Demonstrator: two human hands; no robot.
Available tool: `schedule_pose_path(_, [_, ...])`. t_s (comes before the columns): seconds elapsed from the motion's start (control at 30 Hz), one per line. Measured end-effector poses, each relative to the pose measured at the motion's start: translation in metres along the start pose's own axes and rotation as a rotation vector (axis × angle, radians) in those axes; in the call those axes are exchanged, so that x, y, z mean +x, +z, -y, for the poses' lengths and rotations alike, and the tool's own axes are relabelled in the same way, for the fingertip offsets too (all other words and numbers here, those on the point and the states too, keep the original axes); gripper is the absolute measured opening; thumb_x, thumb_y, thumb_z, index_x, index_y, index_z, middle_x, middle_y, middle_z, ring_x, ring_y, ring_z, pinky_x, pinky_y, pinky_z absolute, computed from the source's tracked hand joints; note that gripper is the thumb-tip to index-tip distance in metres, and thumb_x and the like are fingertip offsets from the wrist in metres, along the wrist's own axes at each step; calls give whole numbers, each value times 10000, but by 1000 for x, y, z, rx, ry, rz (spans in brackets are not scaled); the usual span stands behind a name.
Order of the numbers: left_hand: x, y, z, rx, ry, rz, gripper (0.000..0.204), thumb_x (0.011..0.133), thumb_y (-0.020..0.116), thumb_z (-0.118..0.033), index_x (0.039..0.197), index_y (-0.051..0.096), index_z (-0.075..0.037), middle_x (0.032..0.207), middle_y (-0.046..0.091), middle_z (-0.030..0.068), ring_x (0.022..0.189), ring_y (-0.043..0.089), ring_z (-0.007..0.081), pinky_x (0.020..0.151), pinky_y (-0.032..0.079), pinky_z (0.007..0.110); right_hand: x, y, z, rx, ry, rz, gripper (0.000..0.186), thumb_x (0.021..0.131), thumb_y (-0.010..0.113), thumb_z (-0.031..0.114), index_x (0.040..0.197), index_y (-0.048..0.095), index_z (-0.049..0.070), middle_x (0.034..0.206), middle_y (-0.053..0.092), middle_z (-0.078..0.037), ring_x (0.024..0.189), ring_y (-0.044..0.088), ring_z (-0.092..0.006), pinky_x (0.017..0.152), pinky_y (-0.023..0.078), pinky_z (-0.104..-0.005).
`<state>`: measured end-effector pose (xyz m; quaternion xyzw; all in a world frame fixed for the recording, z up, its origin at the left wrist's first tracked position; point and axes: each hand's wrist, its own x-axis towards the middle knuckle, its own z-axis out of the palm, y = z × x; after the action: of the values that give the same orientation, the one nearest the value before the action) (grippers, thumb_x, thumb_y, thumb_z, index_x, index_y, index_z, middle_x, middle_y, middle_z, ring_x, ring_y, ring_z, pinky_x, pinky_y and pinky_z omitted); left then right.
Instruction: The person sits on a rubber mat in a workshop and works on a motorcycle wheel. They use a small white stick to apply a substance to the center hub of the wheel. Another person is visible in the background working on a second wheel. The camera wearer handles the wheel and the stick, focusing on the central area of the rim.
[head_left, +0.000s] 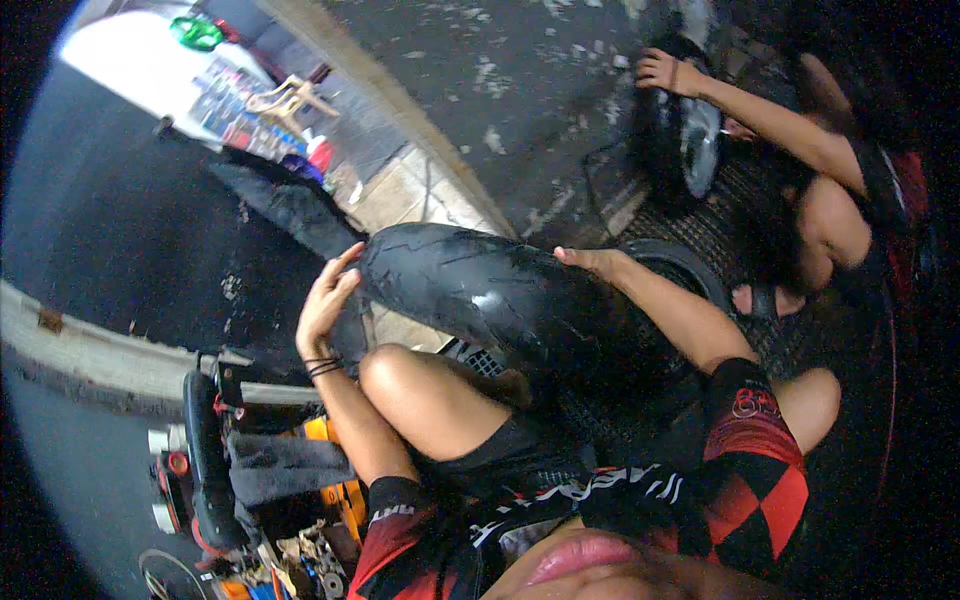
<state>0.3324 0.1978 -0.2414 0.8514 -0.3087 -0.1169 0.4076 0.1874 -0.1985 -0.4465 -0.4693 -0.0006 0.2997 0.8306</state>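
Tyre: large glossy black rubber motorcycle tyre [480, 290], smooth curved tread with a few shallow grooves and pale scuffs, sheen along the crown.
Place: held off the ground, just above a bent bare knee [400, 385], over dark concrete floor [520, 90].
Axis: long visible arc running from upper left to lower right; tread facing up toward the camera, lower end hidden behind the right forearm.
Left hand [325, 300]: fingers spread flat, open against the tyre's left end, black bands at the wrist.
Right hand [590, 262]: fingers curled over the tyre's upper edge, grasping it.
Nearby: another person's hand [665, 72] resting on a second black wheel with silver rim [690, 135], well apart.
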Motion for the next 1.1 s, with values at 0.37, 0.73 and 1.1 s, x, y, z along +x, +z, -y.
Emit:
schedule_pose_path(0.37, [26, 115, -104, 61, 266, 18, 454, 960, 485, -333, 1258, 580, -4, 1165, 614, 154, 1097, 566, 257, 971, 387, 322, -149, -11, 24, -393, 300, -485, 1036, 771, 577, 748, 1496, 285, 68, 1564, 248, -123, 1438, 210, -245, 1164, 189, -392])
schedule_pose_path(0.73, [64, 242, -191, 249, 694, 249, 496, 881, 625, -404, 1198, 618, -21, 1175, 633, 203, 1116, 584, 358, 978, 426, 398, -318, 46, -14, -630, -412, -876, 791, 781, 686, 542, 1382, 483, 70, 1284, 569, -89, 1199, 513, -209, 1047, 371, -341])
schedule_pose_path(1.1, [152, 292, -60, -148, 90, 293, 687, 995, 370, -535, 1348, 492, 41, 1404, 495, 164, 1305, 444, 229, 1092, 300, 319, -309, -24, -26, -615, -551, -1001, 527, 954, 569, 410, 1334, 545, 45, 1230, 608, -73, 1160, 522, -185, 1037, 376, -313])
